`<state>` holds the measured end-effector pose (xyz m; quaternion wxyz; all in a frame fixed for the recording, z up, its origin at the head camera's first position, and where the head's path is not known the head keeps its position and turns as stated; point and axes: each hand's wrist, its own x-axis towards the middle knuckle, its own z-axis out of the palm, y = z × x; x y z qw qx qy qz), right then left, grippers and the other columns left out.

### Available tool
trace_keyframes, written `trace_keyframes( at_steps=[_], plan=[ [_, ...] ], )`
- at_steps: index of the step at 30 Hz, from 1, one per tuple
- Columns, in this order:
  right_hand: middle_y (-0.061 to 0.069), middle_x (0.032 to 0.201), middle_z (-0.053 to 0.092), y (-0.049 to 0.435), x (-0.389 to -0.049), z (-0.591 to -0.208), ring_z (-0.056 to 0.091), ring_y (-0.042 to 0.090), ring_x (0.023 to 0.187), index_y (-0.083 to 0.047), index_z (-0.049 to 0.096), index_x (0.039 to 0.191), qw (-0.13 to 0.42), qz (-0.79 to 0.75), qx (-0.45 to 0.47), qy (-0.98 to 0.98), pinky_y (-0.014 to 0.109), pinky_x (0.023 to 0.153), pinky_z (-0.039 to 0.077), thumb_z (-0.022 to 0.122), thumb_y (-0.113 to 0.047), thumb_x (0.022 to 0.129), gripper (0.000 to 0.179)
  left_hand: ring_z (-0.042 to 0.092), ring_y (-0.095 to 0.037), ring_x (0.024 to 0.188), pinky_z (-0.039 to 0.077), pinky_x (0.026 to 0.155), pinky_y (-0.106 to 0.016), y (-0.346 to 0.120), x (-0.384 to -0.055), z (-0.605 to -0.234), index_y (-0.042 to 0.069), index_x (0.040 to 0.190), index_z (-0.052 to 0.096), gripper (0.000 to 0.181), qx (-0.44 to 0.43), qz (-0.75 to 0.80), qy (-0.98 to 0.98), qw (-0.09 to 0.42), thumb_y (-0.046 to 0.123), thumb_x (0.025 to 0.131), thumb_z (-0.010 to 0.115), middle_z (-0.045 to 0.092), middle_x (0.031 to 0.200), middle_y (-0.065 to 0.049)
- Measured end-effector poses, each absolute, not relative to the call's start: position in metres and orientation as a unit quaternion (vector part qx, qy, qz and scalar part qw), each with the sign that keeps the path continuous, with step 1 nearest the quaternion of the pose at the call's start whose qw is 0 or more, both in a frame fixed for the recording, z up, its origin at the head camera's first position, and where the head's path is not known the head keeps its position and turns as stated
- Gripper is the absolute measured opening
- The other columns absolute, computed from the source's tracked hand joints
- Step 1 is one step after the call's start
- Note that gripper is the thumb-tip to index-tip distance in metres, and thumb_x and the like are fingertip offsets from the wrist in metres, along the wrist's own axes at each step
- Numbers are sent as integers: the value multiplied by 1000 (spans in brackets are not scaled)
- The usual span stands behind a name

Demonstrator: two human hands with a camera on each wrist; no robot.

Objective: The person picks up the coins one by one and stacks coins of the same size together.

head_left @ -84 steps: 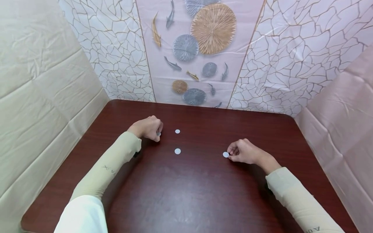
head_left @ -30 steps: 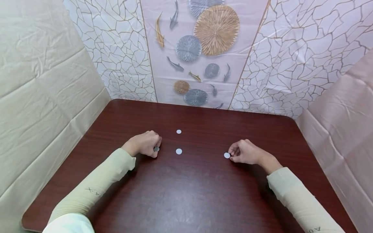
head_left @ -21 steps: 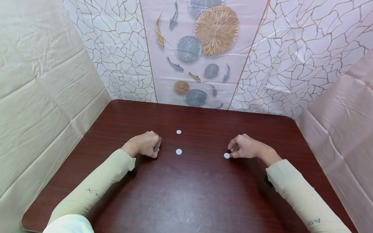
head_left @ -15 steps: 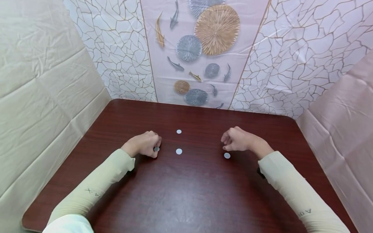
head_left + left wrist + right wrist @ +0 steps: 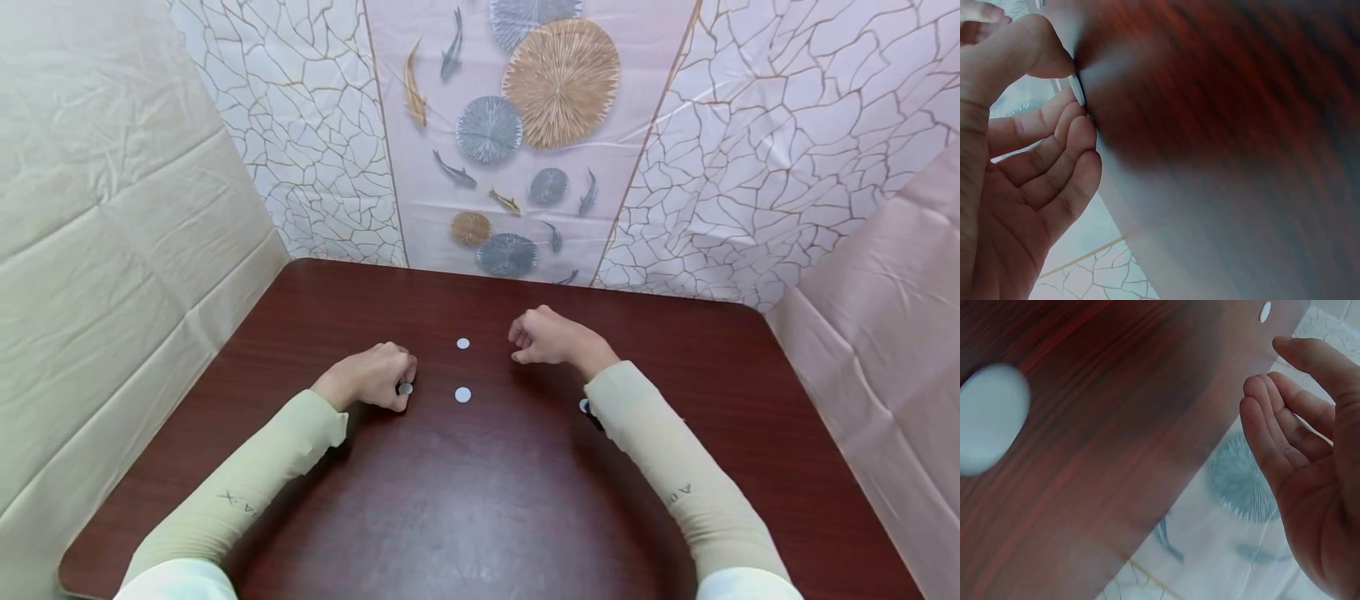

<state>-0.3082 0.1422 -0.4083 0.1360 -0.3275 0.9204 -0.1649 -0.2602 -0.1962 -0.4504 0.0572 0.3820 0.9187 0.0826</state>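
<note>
My left hand point(image 5: 372, 377) is low over the left part of the table, pinching a small round white disc point(image 5: 406, 388) between thumb and index finger. The left wrist view shows this disc point(image 5: 1077, 90) edge-on between the fingertips, right at the tabletop. My right hand point(image 5: 553, 336) hangs above the table with loosely bent fingers and nothing in them. To its left lie a far white disc point(image 5: 462, 343) and a nearer white disc point(image 5: 462, 395), both flat. Another white disc point(image 5: 583, 406) lies under the right wrist, partly hidden by the cuff; it looms large point(image 5: 991, 419) in the right wrist view.
The dark red-brown wooden table point(image 5: 450, 517) has rounded corners. A patterned cloth point(image 5: 555, 150) with fish and round leaf shapes hangs behind it. Pale cloth walls point(image 5: 112, 275) stand along both sides.
My left hand first came nearer with its disc, then stayed put. My right hand let go of the right-hand disc, lifted, and moved left and away; that disc stayed on the table.
</note>
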Motion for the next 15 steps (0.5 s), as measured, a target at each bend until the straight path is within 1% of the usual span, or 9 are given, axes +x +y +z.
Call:
trace_keyframes(
  at_steps=[6,10,15],
  plan=[
    [13,114,78,116,-324,-419,74,21,104,2,73,123,132,-177,-325,920,35,94,61,78,-18,96,34,54,-9,69,48,65,-24,-195,-261,-450,12,84,66,11,366,86,924,71,13,77,74,64,78,3],
    [12,115,78,101,-332,-426,74,21,104,1,74,123,122,-188,-325,919,33,95,61,78,-18,95,34,54,-10,70,48,66,-24,-195,-261,-450,12,85,66,11,363,86,925,73,14,78,74,64,80,2],
    [12,117,77,83,-337,-434,74,22,108,0,73,124,136,-197,-316,918,33,96,60,78,-19,95,34,55,-10,70,49,66,-24,-196,-261,-451,12,85,66,11,362,87,925,80,13,77,73,64,79,2]
  ],
)
